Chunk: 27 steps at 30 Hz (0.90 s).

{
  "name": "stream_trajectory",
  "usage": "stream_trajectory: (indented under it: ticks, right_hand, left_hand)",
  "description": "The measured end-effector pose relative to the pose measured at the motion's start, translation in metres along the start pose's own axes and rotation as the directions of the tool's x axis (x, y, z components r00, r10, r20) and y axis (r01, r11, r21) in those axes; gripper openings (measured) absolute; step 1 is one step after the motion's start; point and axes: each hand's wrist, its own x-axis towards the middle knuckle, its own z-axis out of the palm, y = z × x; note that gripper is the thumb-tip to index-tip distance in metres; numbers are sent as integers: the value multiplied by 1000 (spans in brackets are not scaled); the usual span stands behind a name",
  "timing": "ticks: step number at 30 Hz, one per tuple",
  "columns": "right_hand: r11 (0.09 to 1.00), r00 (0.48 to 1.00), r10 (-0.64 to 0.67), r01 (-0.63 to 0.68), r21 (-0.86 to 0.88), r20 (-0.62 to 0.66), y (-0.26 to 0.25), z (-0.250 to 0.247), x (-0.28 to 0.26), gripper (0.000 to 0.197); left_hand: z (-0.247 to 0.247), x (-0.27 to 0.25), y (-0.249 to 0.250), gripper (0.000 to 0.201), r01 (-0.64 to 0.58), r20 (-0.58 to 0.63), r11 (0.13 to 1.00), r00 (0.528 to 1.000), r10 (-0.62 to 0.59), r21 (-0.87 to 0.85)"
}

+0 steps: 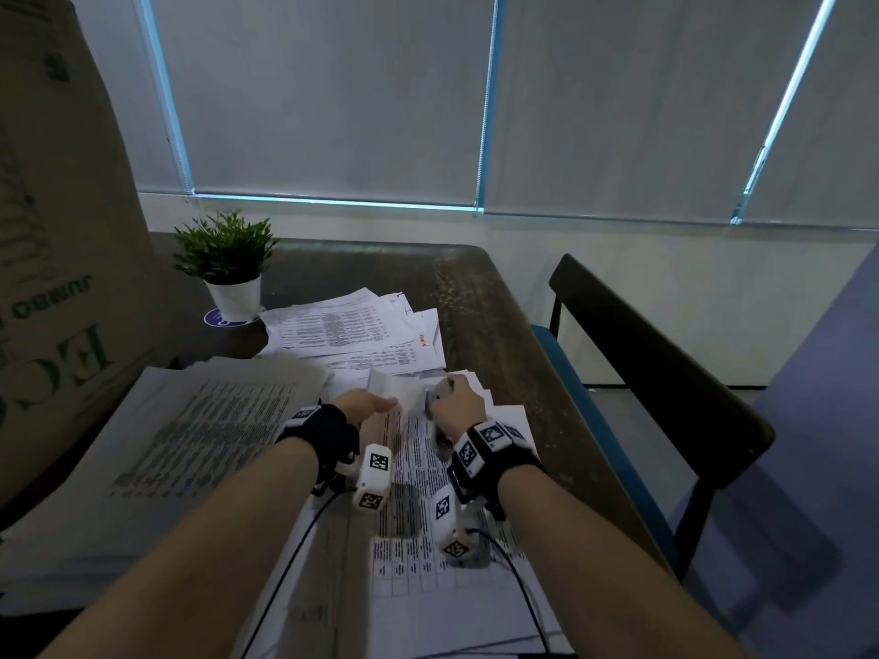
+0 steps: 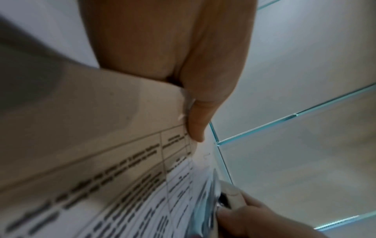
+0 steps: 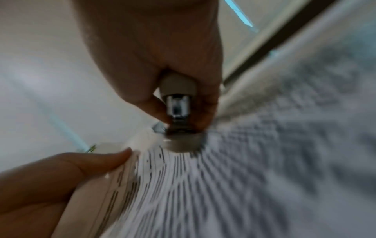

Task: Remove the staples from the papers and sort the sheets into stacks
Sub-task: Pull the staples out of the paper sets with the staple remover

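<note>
A stapled set of printed sheets [image 1: 418,473] lies on the dark table [image 1: 494,316] in front of me. My left hand [image 1: 385,402] pinches the top sheet [image 2: 114,122] near its far corner and holds it lifted and folded back, with the thumb [image 2: 196,122] along the paper's edge. My right hand [image 1: 447,392] grips a grey staple remover [image 3: 178,99]. Its metal jaws point down at the far corner of the sheets [image 3: 203,185]. The left wrist view shows the staple remover [image 2: 233,195] low at the right and a small bent wire [image 2: 207,154] on the paper.
A tall stack of printed sheets [image 1: 190,435] lies to my left, and a loose pile of papers [image 1: 361,330] lies beyond my hands. A potted plant [image 1: 226,264] stands at the back left beside a large cardboard box [image 1: 57,230]. A chair [image 1: 642,373] stands to the right of the table.
</note>
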Motion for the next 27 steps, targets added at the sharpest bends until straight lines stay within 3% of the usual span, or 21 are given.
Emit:
stream_trajectory:
  ticks: [2, 5, 9, 17, 21, 24, 27]
  right_hand:
    - [947, 998, 2, 20, -321, 69, -4, -4, 4, 41]
    - [784, 995, -13, 74, -616, 102, -16, -7, 8, 39]
    - [827, 949, -287, 313, -467, 127, -36, 1, 23, 28]
    - [825, 959, -226, 281, -490, 171, -37, 19, 34, 10]
    - [824, 963, -225, 269, -498, 148, -39, 24, 31, 15]
    - [810, 946, -243, 320, -492, 215, -41, 28, 32, 8]
    - [770, 923, -281, 381, -511, 264, -40, 32, 33, 14]
  left_hand:
    - [-4, 28, -20, 80, 6, -10, 999, 1000, -6, -42]
    - [-5, 33, -29, 51, 27, -22, 995, 999, -30, -99]
    - [-5, 18, -24, 42, 6, 6, 991, 1000, -5, -131]
    - [-1, 5, -21, 22, -29, 20, 969, 999, 35, -245]
    - [0, 5, -22, 4, -16, 6, 968, 1000, 18, -252]
    - [-2, 14, -25, 12, -20, -35, 991, 999, 15, -129]
    - [1, 16, -22, 24, -9, -71, 999, 997, 7, -39]
